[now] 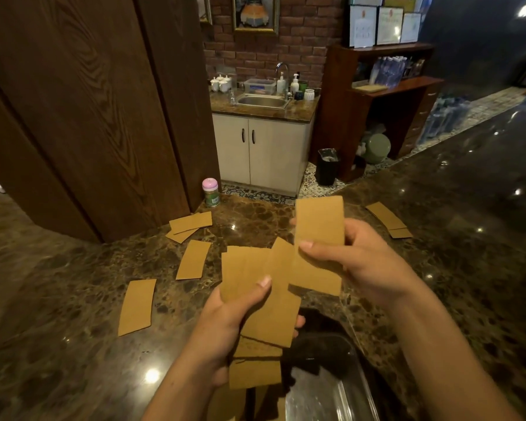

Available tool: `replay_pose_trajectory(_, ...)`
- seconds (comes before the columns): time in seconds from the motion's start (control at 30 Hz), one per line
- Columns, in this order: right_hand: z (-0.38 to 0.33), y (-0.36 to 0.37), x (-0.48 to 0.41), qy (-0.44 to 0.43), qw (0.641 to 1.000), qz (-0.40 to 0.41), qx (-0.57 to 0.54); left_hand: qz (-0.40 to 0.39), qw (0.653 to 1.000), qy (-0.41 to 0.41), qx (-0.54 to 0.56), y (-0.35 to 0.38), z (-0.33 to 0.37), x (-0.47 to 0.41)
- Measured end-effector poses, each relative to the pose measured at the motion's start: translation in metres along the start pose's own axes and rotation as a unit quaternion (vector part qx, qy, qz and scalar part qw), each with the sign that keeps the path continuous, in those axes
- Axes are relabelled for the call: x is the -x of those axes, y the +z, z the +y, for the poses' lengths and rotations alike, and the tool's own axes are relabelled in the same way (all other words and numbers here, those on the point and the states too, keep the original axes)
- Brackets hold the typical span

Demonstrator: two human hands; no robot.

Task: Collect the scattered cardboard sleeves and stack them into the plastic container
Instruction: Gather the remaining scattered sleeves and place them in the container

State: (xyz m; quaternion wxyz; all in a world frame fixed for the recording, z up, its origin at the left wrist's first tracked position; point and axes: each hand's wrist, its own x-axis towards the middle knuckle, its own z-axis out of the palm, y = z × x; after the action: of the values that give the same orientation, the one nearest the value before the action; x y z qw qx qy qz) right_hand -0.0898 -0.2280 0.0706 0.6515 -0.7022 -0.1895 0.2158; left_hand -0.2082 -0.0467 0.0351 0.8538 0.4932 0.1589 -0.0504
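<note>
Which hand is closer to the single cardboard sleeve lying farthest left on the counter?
Left. The left hand, holding a bunch of sleeves, is just right of the lone sleeve. The right hand, pinching an upright sleeve, is farther right, beyond the left hand.

Left hand (225,325) and right hand (366,264) above the counter (73,299).
Left grips a fanned bunch (252,275); right pinches one sleeve (319,220); loose sleeves (137,306) lie scattered; container (331,390) just below.
</note>
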Motion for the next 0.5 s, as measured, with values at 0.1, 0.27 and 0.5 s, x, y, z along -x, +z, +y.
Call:
replay_pose_trajectory(0.1,-0.006,-0.002,-0.010,0.038,0.994,-0.036,0.100,0.021,1.000,0.009,-0.012,0.000,-0.002,-0.001)
replay_pose_trajectory(0.27,-0.002,0.002,-0.008,-0.003,0.998,0.049,0.043,0.026,0.996,0.055,0.058,-0.010,-0.003,-0.002)
replay_pose_trajectory(0.5,0.019,0.005,0.009,-0.015,0.995,-0.035,0.091,0.107,0.980,0.162,0.040,-0.019,0.004,-0.015)
